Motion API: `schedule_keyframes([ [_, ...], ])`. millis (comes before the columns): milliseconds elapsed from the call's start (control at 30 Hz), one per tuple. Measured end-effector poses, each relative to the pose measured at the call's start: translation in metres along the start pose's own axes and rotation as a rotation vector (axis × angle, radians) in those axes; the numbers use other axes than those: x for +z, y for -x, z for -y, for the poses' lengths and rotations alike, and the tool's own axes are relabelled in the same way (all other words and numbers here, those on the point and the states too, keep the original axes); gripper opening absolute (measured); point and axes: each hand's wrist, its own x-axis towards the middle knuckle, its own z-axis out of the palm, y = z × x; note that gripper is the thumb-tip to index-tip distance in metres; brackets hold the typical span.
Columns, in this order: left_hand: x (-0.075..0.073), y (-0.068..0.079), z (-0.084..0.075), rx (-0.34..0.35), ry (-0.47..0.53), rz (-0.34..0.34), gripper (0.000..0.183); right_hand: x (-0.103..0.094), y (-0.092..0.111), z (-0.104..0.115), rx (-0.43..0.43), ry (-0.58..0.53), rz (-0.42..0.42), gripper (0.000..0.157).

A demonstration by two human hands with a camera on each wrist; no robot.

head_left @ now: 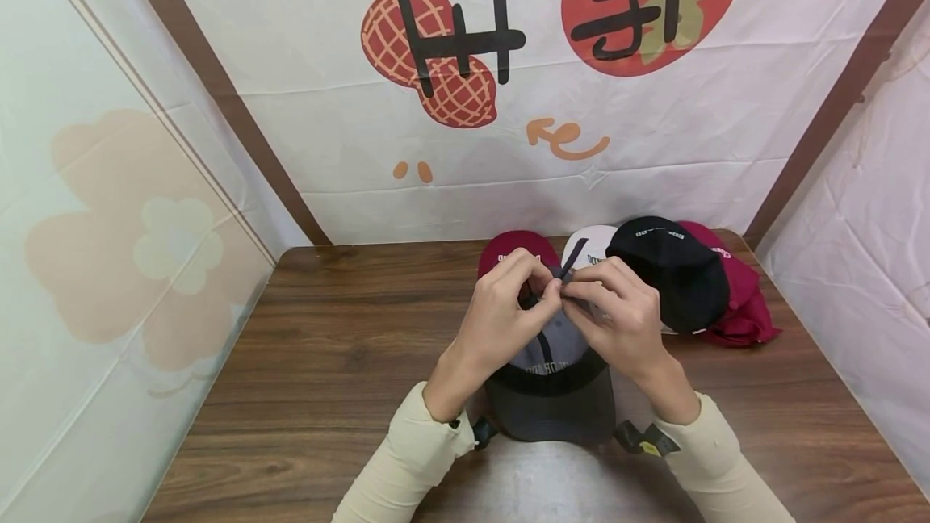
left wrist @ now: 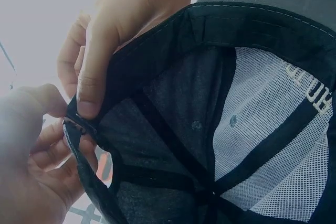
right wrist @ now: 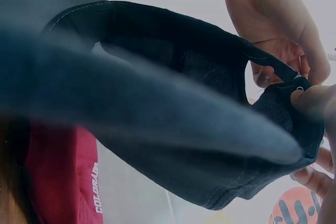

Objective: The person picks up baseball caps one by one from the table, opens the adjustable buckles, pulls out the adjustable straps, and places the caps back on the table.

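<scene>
A dark grey baseball cap (head_left: 555,410) hangs between my hands with its visor toward me and its inside showing. The left wrist view shows its mesh lining (left wrist: 273,145) and light lettering seen from the back. My left hand (head_left: 508,305) pinches the cap's rear strap at the small fastening (left wrist: 79,124) between thumb and fingers. My right hand (head_left: 617,313) pinches the strap right beside it, fingertips close to the left ones. The strap's loose end (head_left: 575,258) sticks up past the fingers; it crosses the right wrist view as a blurred band.
Behind the hands on the wooden table (head_left: 327,361) lie a dark red cap (head_left: 516,247), a white cap (head_left: 592,240) and a black cap (head_left: 668,281). More dark red fabric (head_left: 748,305) lies at the right. A printed white cloth (head_left: 291,103) hangs behind the table.
</scene>
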Motion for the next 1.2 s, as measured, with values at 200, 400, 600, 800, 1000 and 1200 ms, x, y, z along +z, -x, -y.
schedule_keyframes([
  [200,0.001,0.000,-0.001,-0.015,0.012,-0.011,0.009,0.000,0.000,0.001,-0.001,0.002,0.001,0.023],
  [400,0.002,0.001,0.000,-0.012,0.015,-0.034,0.010,-0.001,0.000,0.001,-0.008,-0.014,0.010,0.005],
  [600,0.003,0.001,0.001,-0.006,0.030,-0.051,0.012,-0.002,0.000,0.001,-0.018,-0.024,0.012,0.015],
  [800,0.003,0.000,0.001,-0.008,0.043,-0.060,0.012,-0.001,0.000,0.001,-0.032,-0.026,0.008,0.006],
  [1000,-0.002,-0.002,0.004,-0.055,0.074,-0.084,0.010,0.000,-0.001,0.002,-0.036,-0.025,-0.004,0.015],
  [1200,-0.010,-0.002,0.007,-0.084,0.118,-0.049,0.007,-0.001,-0.001,0.002,-0.018,-0.019,0.002,0.021],
])
